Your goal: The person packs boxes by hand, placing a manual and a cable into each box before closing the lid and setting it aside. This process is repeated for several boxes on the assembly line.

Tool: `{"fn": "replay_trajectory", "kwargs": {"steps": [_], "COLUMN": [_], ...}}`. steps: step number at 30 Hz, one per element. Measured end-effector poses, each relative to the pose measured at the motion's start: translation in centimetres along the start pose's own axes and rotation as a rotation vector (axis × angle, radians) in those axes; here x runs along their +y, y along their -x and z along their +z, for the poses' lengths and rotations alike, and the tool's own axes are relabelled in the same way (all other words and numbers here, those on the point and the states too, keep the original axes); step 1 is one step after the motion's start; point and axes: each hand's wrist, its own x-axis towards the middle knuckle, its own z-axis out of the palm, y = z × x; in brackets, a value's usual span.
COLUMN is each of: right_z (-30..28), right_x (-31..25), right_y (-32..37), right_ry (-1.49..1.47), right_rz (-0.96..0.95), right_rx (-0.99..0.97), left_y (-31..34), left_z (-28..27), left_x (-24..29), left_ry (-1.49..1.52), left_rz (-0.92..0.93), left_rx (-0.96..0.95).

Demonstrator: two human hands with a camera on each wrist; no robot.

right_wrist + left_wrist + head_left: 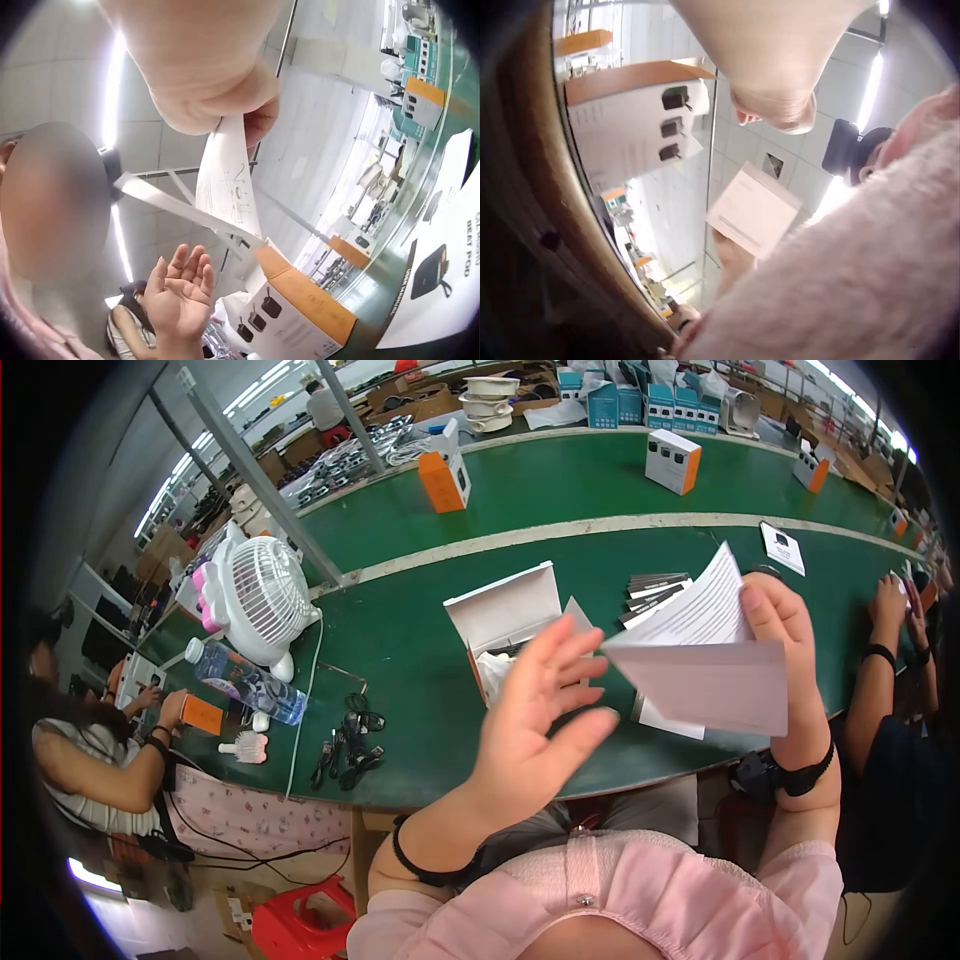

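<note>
In the head view a folded printed leaflet is pinched along its right edge by my right hand. My left hand, fingers spread and holding nothing, is raised between the leaflet and an open white box. White wrapping lies inside that box. In the right wrist view the leaflet hangs from my right hand, with the orange-sided box below and my left palm facing up. Printed leaflets lie on the green table beyond the held one.
A white fan, a water bottle, a small brush and black cables occupy the left side. Boxes stand on the far green surface. One person sits at left, another's arm is at right.
</note>
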Motion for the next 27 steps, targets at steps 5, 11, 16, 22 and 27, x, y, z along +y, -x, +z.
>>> {"fn": "replay_trajectory", "kwargs": {"steps": [5, 11, 16, 22, 27], "right_z": [0.8, 0.5, 1.4, 3.8, 5.0], "right_x": [-0.2, -0.4, 0.3, -0.2, 0.4], "right_y": [0.5, 0.8, 2.4, 5.7, 5.2], "right_ry": [0.100, -0.240, 1.046, 0.988, 0.289], "right_rz": [0.205, 0.184, -0.735, -0.902, -0.309], "right_rx": [-0.233, -0.434, -0.113, -0.423, -0.185], "left_y": [-0.2, 0.3, 0.5, 1.7, 2.2], "left_z": [-0.1, 0.4, 0.5, 1.0, 0.4], "left_x": [0.0, -1.1, -0.7, -2.1, -1.5], "left_ry": [0.027, -0.059, 0.103, 0.285, -0.134], "left_rz": [-0.232, -0.205, -0.451, -0.235, -0.152], "left_rx": [-0.108, 0.095, -0.088, 0.009, 0.054]}}
